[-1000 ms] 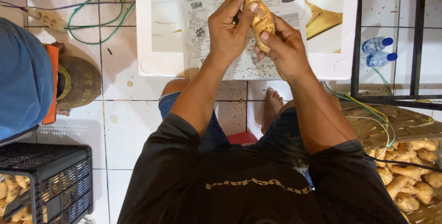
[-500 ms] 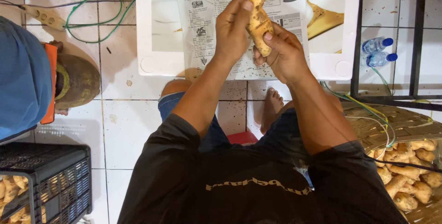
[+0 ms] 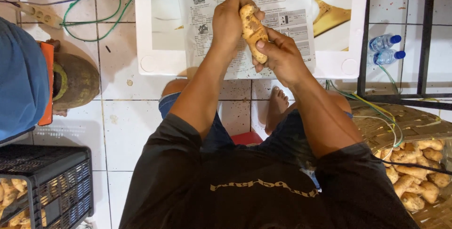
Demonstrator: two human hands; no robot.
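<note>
While both hands work over the tray, the head view shows this:
Head view, root: a knobbly yellow-brown root (image 3: 253,32) is held upright above a printed paper sheet (image 3: 278,3) that lies in a white tray (image 3: 141,45) on the tiled floor (image 3: 117,116).
Left hand: the left hand (image 3: 228,24) is closed around the root's left side, one finger stretched up past its top.
Right hand: the right hand (image 3: 278,57) wraps the lower end, thumb pressed on the skin.
Nearby: a woven basket of similar roots (image 3: 414,172) sits at the person's right; a black crate (image 3: 47,182) with more sits at the left; two small bottles (image 3: 383,50) lie beside the tray.
Doing it well: judging by the grip, steadying with the left hand and working the thumb in short strokes over the paper would keep scraps contained.
</note>
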